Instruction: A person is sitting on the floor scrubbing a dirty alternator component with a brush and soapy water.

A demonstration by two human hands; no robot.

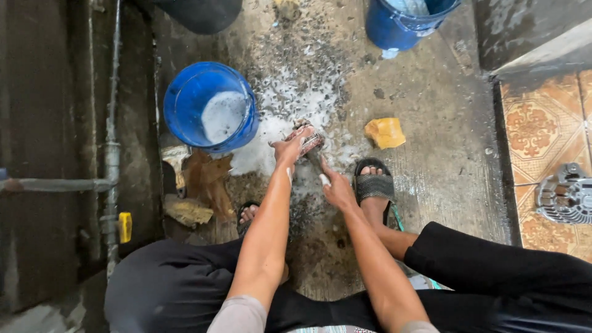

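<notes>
I squat over a wet concrete floor covered with white foam. My left hand presses down on a small dark, reddish object coated in suds and holds it on the floor. Just below it, my right hand is closed around a thin dark tool with a white tip, which points toward the sudsy object. What the tool is I cannot tell. My feet in black sandals flank the hands.
A blue bucket of soapy water stands to the left, a second blue bucket at the top. A yellow sponge lies right of the foam. A paintbrush, brownish rags, wall pipes and a metal machine part on tiles.
</notes>
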